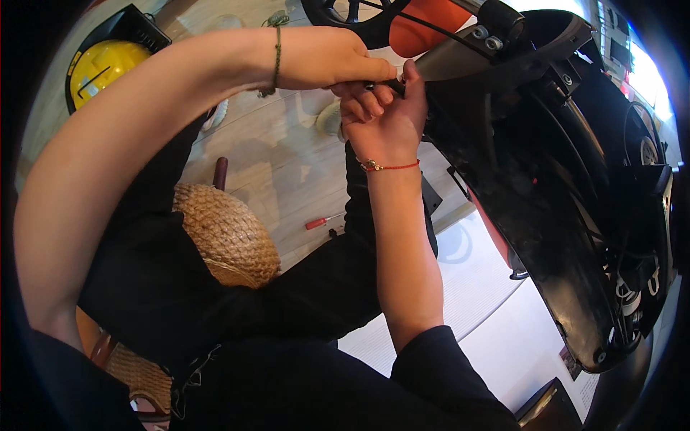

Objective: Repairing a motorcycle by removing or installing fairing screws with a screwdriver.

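Note:
A large black vehicle frame or body [517,215], with exposed wiring and fittings, fills the right side. My left hand [345,63], with a green cord bracelet, reaches across to its upper left edge, fingers closed on a small dark part mostly hidden by both hands. Just below, my right hand [381,118], wearing a red bracelet, is turned palm up with fingers curled round that same part. The exact shape of what they hold cannot be made out.
A woven stool [223,230] stands among my legs, and a red-handled screwdriver [316,223] lies on the wooden floor [266,194]. A yellow helmet [104,68] sits at upper left, a black wheel [345,21] at the top. White printed boards [489,316] lie under the frame.

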Available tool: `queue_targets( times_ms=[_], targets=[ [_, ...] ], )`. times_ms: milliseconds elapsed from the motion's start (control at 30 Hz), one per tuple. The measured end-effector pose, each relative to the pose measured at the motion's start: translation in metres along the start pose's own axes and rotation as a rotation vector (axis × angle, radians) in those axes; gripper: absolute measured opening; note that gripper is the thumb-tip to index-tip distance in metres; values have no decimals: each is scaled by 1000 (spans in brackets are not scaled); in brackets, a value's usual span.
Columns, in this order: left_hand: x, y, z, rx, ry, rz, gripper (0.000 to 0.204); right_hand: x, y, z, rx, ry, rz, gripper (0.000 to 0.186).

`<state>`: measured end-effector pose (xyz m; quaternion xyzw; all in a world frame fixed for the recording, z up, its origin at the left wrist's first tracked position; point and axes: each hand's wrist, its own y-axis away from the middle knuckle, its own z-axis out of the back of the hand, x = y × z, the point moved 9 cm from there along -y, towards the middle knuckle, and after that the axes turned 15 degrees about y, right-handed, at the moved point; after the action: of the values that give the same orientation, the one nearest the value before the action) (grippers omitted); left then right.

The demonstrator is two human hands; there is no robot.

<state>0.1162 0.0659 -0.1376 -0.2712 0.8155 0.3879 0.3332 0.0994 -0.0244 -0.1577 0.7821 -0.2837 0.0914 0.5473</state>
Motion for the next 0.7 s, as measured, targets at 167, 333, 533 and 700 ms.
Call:
queue_targets(
  times_ms=[167,333,533,700],
  targets=[
    [-21,3,2,28,-742,-322,40,-4,2,0,-56,-21,1,41],
    [-30,2,-2,33,-1239,-498,28,-9,0,2,-12,-35,-25,43],
    [-44,20,-10,11,-1332,-902,35,-9,-6,-7,53,10,-36,28],
    [-37,2,0,49,-1172,-501,41,-6,-13,-2,40,-22,-25,19]
  ],
)
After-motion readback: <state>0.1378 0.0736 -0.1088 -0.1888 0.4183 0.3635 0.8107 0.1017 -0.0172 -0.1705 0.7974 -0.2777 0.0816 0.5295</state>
